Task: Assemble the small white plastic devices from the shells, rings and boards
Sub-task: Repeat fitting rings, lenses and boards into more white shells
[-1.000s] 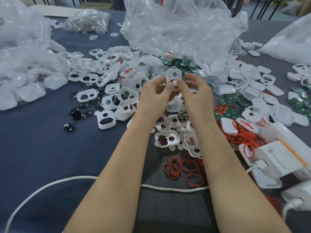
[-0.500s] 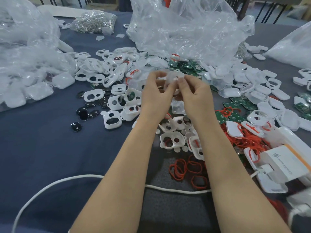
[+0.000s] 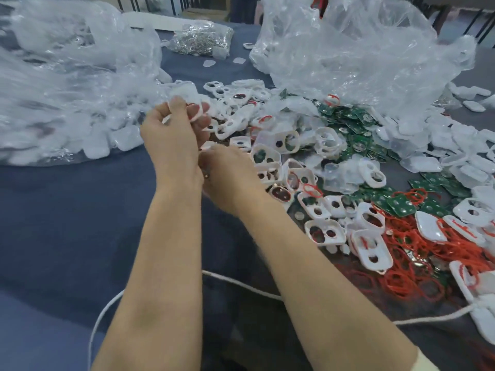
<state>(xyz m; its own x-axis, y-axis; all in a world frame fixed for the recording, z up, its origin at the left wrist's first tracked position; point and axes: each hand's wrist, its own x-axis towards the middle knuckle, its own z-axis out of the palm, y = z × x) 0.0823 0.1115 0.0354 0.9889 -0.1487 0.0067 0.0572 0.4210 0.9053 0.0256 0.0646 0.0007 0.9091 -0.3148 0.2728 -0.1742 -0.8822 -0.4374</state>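
Note:
My left hand [image 3: 174,132] is raised over the blue cloth and is shut on a white shell [image 3: 195,111] with a red ring showing in it. Just below and right of it, my right hand [image 3: 230,175] is lowered with curled fingers to the near edge of the pile of white shells [image 3: 270,145]. Its fingertips are hidden behind my left wrist, so what they hold is unclear. Green boards [image 3: 356,121] lie behind the shells. Loose red rings [image 3: 401,245] are heaped at the right.
Large clear plastic bags sit at the left [image 3: 67,97] and at the back right [image 3: 361,49]. A small bag of metal parts [image 3: 199,40] lies at the back. A white cable [image 3: 241,283] crosses the cloth near my forearms.
My hands have separated. The left one moved left with the shell, and the right one dropped to the pile. The view swung left.

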